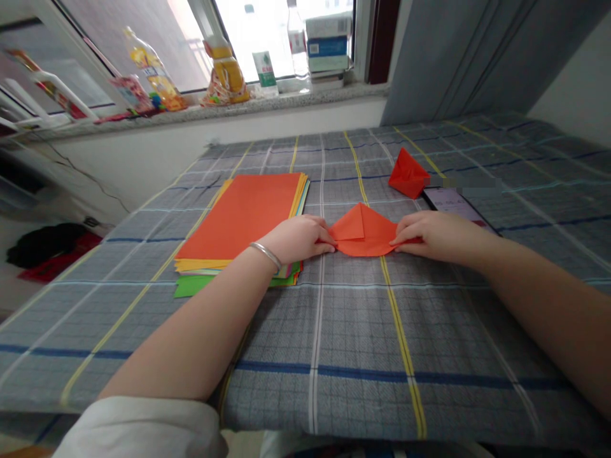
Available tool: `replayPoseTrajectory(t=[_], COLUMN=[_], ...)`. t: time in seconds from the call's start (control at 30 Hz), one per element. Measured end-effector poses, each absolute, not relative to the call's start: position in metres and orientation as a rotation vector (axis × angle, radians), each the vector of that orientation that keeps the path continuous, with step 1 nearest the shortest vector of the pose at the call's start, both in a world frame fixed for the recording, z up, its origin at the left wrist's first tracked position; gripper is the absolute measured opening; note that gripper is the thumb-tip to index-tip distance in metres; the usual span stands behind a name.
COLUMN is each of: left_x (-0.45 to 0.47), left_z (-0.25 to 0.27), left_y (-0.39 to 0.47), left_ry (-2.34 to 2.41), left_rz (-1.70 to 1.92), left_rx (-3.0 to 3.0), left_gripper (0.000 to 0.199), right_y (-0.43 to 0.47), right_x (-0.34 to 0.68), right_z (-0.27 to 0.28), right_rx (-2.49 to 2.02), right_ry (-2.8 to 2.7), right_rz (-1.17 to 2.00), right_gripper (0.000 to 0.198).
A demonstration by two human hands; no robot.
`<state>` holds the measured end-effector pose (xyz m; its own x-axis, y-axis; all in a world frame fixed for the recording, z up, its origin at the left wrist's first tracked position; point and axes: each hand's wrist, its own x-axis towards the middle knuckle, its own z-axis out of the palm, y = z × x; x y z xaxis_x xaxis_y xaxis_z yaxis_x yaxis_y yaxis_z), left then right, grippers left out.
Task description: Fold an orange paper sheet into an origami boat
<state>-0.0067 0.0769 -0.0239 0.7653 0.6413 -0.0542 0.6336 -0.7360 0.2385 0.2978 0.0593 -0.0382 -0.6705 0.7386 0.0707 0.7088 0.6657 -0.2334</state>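
A sheet of orange-red paper, folded to a peak at the top with a curved lower edge, is held just over the checked cloth. My left hand pinches its left corner between thumb and fingers; a silver bangle circles that wrist. At the opposite corner my right hand has closed on the paper in the same way. Beyond my right hand sits a finished-looking red folded paper shape. A phone with a lit screen lies behind that hand, partly covered by it.
A stack of coloured paper, orange on top, lies left of the folded sheet, partly under my left forearm. Checked cloth covers the surface. Bottles, including a yellow one, and boxes line the windowsill at the back.
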Motion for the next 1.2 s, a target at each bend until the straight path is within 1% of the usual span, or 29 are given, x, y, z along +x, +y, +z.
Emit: replayPoseTrajectory(t=[0.2,0.37,0.43,0.53,0.63,0.7,0.87,1.07,1.2], left_x=[-0.01,-0.014,-0.011,-0.003,0.007,0.011,0.018,0.02,0.02], left_z=[-0.017,-0.018,-0.023,-0.031,-0.038,-0.042,-0.047,-0.052,-0.052], left_y=[0.08,0.08,0.077,0.073,0.072,0.074,0.08,0.082,0.082], left_ry=[1.146,1.228,1.263,1.296,1.207,1.273,1.556,1.623,1.635], left_rz=[-0.028,-0.065,-0.007,0.175,0.229,0.263,0.34,0.357,0.346], left_rx=[2.613,2.575,2.637,2.757,2.806,2.719,2.436,2.438,2.44], left_gripper=[0.018,0.019,0.021,0.035,0.035,0.037,0.031,0.024,0.022], right_y=[0.067,0.066,0.066,0.066,0.065,0.065,0.064,0.067,0.068], right_x=[0.309,0.309,0.307,0.305,0.304,0.302,0.294,0.292,0.292], right_z=[-0.038,-0.04,-0.042,-0.044,-0.045,-0.044,-0.046,-0.054,-0.056], right_rx=[-1.291,-1.422,-1.477,-1.543,-1.619,-1.686,-1.803,-1.798,-1.808], right_ry=[-2.703,-2.629,-2.583,-2.515,-2.436,-2.392,-2.334,-2.312,-2.28], right_rz=[0.429,0.368,0.322,0.294,0.295,0.303,0.243,0.156,0.18], right_gripper=[0.019,0.026,0.028,0.031,0.033,0.034,0.034,0.032,0.037])
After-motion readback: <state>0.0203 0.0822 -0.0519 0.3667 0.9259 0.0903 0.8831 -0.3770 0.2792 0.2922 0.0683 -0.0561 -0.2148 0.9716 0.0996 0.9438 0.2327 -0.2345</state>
